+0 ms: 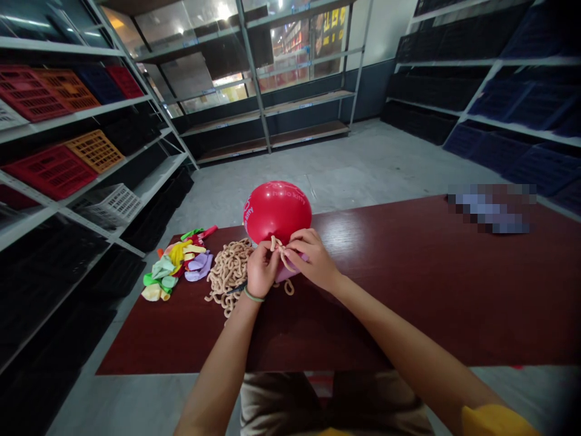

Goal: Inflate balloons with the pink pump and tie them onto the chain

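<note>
An inflated red balloon with white "hello kitty" print stands up just beyond my hands. My left hand is closed at the balloon's neck, with a beige cord-like band at its fingertips. My right hand pinches the same beige band beside the neck. The fingers hide the neck itself and how the band goes round it. Under my hands shows part of a pinkish-purple object, its kind unclear. Left of my left hand lies a heap of beige bands, and one loose band lies nearer me.
Several uninflated coloured balloons lie in a pile at the left of the dark red table. A dark slim tool rests on the heap. A blurred-out item is at the far right. Shelves with crates stand around.
</note>
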The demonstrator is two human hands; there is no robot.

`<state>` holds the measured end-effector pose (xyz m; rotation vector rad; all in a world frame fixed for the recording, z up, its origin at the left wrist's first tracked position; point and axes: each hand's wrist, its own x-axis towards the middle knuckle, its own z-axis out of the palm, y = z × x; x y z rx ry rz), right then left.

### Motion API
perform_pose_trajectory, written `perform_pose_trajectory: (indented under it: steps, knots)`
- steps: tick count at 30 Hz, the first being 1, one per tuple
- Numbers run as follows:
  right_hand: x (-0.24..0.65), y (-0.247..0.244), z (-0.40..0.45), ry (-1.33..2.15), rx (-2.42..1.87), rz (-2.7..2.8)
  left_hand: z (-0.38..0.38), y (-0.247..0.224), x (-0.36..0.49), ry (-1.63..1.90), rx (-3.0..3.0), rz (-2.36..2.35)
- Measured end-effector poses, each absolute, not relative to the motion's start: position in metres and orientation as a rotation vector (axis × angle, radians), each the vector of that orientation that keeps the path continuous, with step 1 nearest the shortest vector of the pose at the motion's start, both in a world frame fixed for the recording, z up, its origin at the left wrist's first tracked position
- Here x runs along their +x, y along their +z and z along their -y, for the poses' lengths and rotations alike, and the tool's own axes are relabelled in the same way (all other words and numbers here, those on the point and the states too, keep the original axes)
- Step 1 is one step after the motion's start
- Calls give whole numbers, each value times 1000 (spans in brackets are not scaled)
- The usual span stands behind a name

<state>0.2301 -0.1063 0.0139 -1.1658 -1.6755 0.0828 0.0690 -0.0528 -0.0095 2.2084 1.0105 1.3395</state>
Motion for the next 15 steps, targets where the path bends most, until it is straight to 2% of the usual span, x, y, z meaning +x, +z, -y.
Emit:
perform_pose_trajectory:
  steps: [15]
  knots:
    - [237, 16, 101, 518, -1230, 1570, 46, -6, 62, 1262, 2389, -951]
